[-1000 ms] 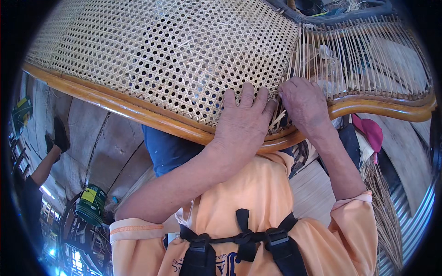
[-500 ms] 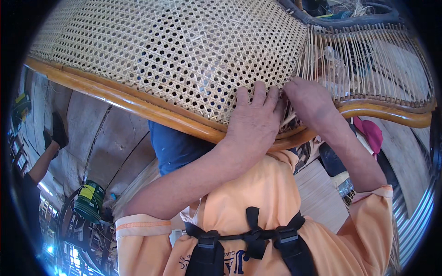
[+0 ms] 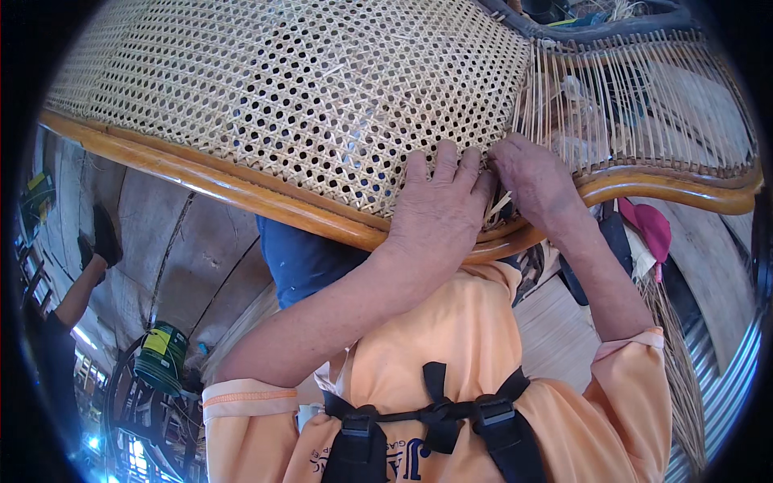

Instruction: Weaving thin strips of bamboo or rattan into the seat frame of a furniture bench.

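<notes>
L hand [image 3: 439, 213] flat on cane panel [image 3: 306, 88] | R hand [image 3: 535, 181] fingers pinching strands [image 3: 636, 97] | panel long axis left-right

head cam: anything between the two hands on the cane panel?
Head view: loose cane strand ends stick out between left hand and right hand, at the woven panel's edge.

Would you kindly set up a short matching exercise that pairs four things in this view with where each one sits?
Things:
1. left hand
2. right hand
3. green bucket
4. pink cap

Places:
A. lower left, on the floor
B. under the wooden frame, at right
C. flat on the finished cane weave
D. at the edge of the weave, beside the bare strands

Pairs: 1-C, 2-D, 3-A, 4-B
</notes>
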The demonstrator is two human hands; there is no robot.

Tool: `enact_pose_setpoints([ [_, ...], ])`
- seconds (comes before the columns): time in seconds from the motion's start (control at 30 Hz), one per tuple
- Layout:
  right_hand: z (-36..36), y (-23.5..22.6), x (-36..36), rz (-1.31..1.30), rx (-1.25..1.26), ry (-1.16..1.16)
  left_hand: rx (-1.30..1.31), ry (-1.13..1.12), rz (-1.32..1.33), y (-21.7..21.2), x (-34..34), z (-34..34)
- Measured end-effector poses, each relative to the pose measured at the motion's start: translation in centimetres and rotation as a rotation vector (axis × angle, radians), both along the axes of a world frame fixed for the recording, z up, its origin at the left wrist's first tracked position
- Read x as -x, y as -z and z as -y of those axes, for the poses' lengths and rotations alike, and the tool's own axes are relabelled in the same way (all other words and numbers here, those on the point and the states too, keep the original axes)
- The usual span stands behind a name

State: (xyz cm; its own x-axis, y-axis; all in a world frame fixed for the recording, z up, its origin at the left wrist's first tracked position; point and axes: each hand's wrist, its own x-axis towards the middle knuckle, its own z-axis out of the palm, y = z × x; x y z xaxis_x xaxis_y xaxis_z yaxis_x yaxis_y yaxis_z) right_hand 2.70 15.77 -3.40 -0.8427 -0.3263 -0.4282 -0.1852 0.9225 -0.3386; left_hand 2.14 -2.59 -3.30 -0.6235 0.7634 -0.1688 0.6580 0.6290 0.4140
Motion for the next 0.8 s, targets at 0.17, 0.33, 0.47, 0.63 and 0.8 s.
enact_pose_setpoints([
  [0.17, -0.6, -1.5, 1.5, -0.057, 0.047, 0.040, -0.062, -0.006, -0.001, 0.5, 0.2, 0.1],
  [0.33, -1.6, -4.6, 1.6, -0.352, 0.263, 0.334, -0.116, 0.008, 0.005, -0.2, 0.6, 0.2],
  [0.47, -1.9, -5.7, 0.5, -0.487, 0.368, 0.383, -0.142, 0.013, -0.027, -0.2, 0.7, 0.2],
  [0.63, -2.2, -5.5, -0.2, -0.481, 0.384, 0.411, -0.275, -0.028, 0.114, 0.5, 1.3, 0.8],
  [0.8, -2.2, -4.9, -0.1, -0.546, 0.366, 0.357, -0.306, -0.098, 0.131, -0.2, 0.6, 2.3],
])
